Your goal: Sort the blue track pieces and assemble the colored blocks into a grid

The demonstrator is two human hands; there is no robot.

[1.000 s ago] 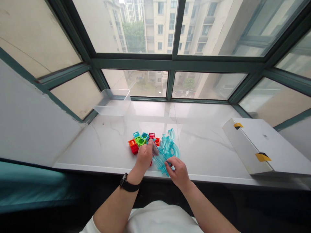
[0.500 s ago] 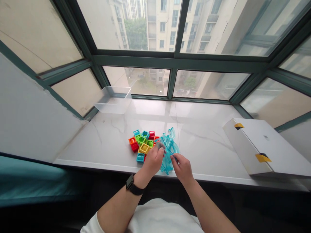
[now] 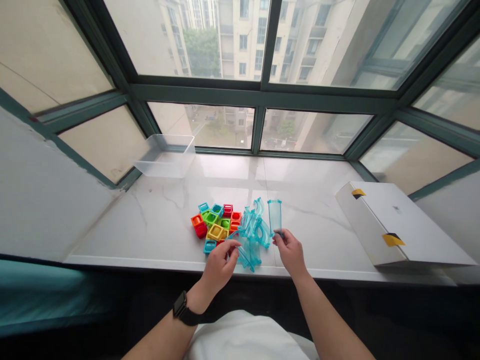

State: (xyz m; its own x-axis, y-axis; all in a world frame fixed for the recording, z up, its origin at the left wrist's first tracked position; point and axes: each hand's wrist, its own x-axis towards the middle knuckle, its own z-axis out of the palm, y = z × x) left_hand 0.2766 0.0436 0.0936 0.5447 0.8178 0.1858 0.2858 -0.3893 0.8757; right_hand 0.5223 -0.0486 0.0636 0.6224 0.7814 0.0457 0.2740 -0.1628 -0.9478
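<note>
My right hand pinches the near end of a straight translucent blue track piece, which points away from me over the sill. To its left lies a heap of translucent blue track pieces, some curved, overlapping one another. My left hand, with a black watch on the wrist, is at the near left side of this heap. Its fingers are bent, with thumb and forefinger slightly apart and nothing visible between them. Beyond that hand sits a cluster of coloured plastic blocks, among them a yellow block and a red block.
A clear plastic bin stands at the back left by the window. On the right is a white box with yellow-and-black tape. The white sill ends at a front edge just before my body.
My right hand has moved right, bringing the straight blue track piece clear of the heap. My left hand has drawn back left and nearer to me. The view has shifted slightly.
</note>
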